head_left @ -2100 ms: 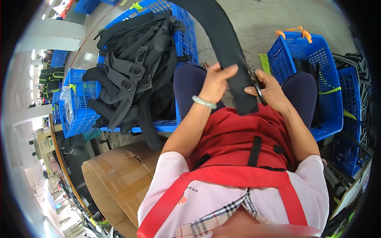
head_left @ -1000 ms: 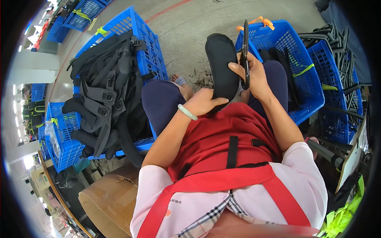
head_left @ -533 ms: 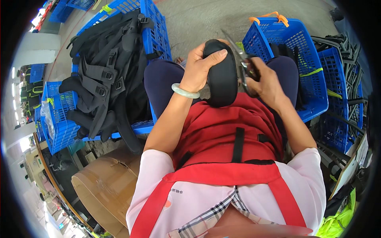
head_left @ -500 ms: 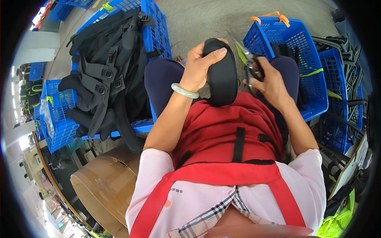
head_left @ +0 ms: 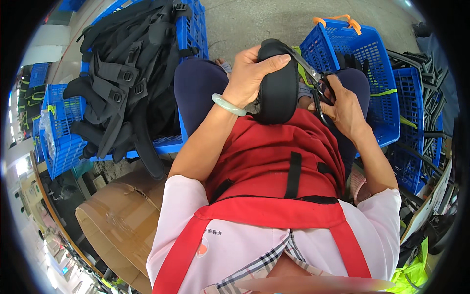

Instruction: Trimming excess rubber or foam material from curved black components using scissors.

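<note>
Grey concrete floor is seen beyond the knees, crowded by blue crates. At the centre, over the red apron, a black padded strap is gripped by the left hand, its fingers wrapped over the strap's rounded top end. Just right of the strap, scissors are held in the right hand; their handles are largely hidden by the closed fingers, and how far the blades part cannot be made out. Left of the strap, black backpacks are piled on a blue crate, whose far side is covered.
</note>
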